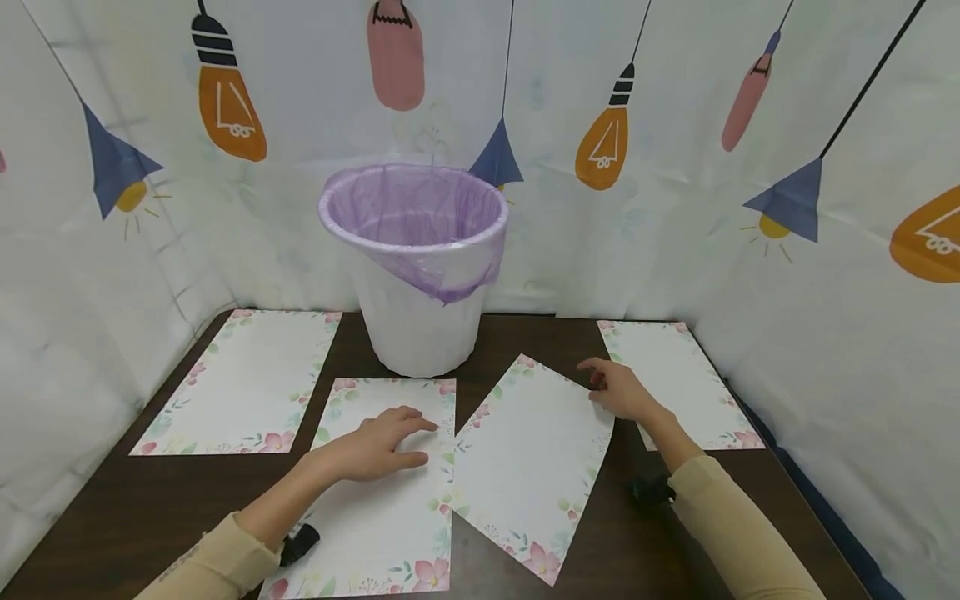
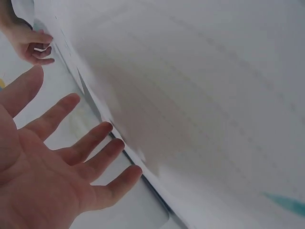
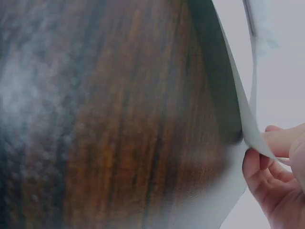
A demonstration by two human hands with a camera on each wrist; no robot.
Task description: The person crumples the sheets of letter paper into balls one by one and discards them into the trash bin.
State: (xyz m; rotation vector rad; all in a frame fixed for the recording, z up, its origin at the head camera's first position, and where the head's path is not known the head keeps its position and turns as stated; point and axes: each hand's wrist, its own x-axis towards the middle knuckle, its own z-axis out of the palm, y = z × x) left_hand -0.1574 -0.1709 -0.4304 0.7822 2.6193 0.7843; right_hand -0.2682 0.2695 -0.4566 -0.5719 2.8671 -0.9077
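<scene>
Sheets: four floral-bordered sheets lie on the dark bench [image 1: 135, 517].
Bin: one white bin [image 1: 417, 265] with a purple liner, beyond both sets of fingers.
Left hand [image 1: 382, 444]: fingers [image 2: 90, 143] spread and nearly straight, resting flat on the near sheet [image 1: 375, 508]; nothing gripped.
Right hand [image 1: 618, 390]: fingers [image 3: 267, 162] curled narrowly, pinching the far right corner of the angled sheet [image 1: 528, 462], whose edge lifts off the bench there.
Angled sheet: just right of the left fingertips, its left edge meeting or slightly overlapping the near sheet.
Other sheets: far left sheet [image 1: 243, 382] well left of the left fingers; far right sheet [image 1: 678, 379] just beyond the right fingers.
</scene>
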